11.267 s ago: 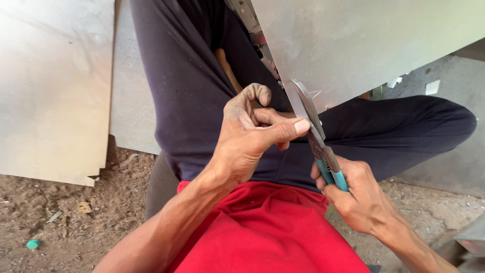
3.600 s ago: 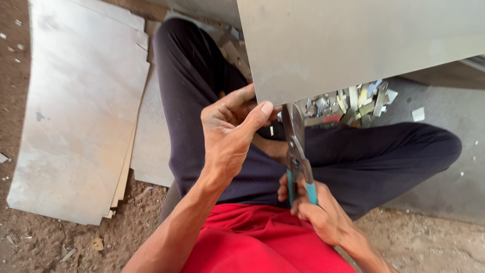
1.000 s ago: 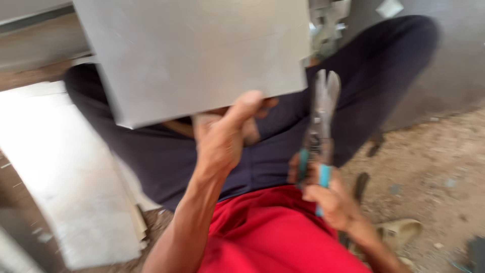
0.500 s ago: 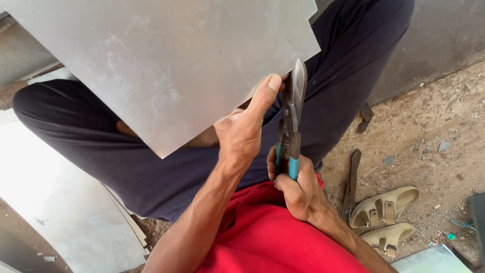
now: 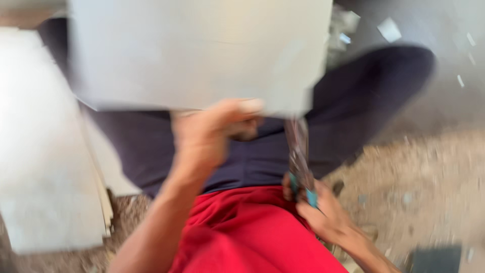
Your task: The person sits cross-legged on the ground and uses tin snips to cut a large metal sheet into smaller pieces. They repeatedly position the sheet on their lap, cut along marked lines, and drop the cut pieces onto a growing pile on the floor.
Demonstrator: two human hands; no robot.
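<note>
The view is blurred by motion. My left hand (image 5: 209, 134) grips the lower edge of a large grey metal sheet (image 5: 197, 50) held up over my lap. My right hand (image 5: 323, 215) is closed on the teal handles of metal snips (image 5: 300, 159), whose blades point up toward the sheet's lower right corner. Whether the blades touch the sheet cannot be made out. I sit with dark trousers and a red shirt below.
More pale metal sheets (image 5: 45, 151) lie stacked on the dirt ground at the left. Small metal offcuts (image 5: 389, 28) are scattered on a grey sheet at the upper right. A dark object (image 5: 437, 258) sits at the bottom right.
The sheet has turned so its lower edge lies level across the view. The snips have dropped away from the sheet's edge and now sit lower and further right. The camera swung.
</note>
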